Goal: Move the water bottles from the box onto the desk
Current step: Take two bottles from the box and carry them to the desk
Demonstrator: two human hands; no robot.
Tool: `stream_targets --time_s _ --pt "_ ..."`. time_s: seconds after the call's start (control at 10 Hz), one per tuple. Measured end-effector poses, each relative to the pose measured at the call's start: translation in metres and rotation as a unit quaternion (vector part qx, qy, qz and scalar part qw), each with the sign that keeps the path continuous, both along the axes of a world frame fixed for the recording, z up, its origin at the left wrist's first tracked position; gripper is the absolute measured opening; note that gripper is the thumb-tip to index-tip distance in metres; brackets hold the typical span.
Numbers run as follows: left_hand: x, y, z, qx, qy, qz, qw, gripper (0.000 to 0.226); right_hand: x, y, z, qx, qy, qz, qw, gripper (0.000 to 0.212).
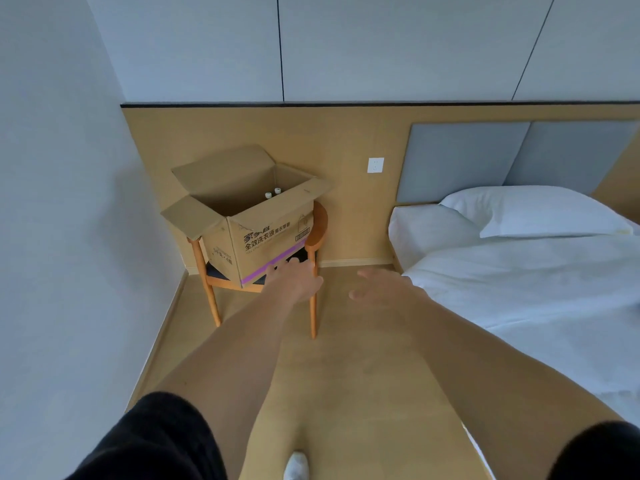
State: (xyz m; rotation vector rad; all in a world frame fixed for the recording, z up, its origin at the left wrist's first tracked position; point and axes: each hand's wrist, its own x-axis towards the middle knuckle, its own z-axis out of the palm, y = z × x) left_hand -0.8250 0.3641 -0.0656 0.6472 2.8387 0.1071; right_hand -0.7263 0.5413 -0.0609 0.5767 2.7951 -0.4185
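left hand (pixel 294 280) loose-fingered, empty | right hand (pixel 379 284) spread, empty | box (pixel 256 223) on chair (pixel 313 271) beyond both hands | bottles (pixel 273 193) inside

Short black fabric sleeves (pixel 156 441) at both upper arms; forearms bare below. White sock (pixel 296 465) on one foot.

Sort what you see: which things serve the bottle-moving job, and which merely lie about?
Job: open brown cardboard box; two white-capped water bottles inside it; left hand; right hand.
Lying about: orange wooden chair under the box; white pillow; white wall socket.
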Motion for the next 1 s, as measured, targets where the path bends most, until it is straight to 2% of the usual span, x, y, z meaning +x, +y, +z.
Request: stream_targets --time_s 0.2,0.4,0.6,0.8,0.9,1.0 --pt "-0.103 0.038 0.002 0.019 -0.019 -0.031 0.999 0.047 -0.091 0.049 0.011 -0.001 -0.019 -0.012 1.000 0.064" --pt "-0.209 0.063 0.016 0.009 -0.005 -0.034 0.999 0.049 -0.192 0.070 0.022 0.007 -0.005 -0.015 1.000 0.070" --pt "-0.284 0.083 0.009 0.027 -0.015 -0.018 0.999 0.050 -0.269 0.079 0.020 0.012 0.000 -0.003 1.000 0.069" --pt "-0.338 0.092 0.001 0.057 0.007 0.021 0.998 0.046 -0.338 0.092 0.016 0.010 0.005 0.023 1.000 0.062" --pt "-0.360 0.094 0.005 0.017 0.001 0.052 0.998 0.050 -0.374 0.099 0.013 0.001 -0.005 0.048 0.999 0.065" --pt "-0.387 0.109 0.004 -0.001 0.016 0.086 0.996 0.043 -0.416 0.110 0.007 -0.007 -0.002 0.077 0.997 0.069"
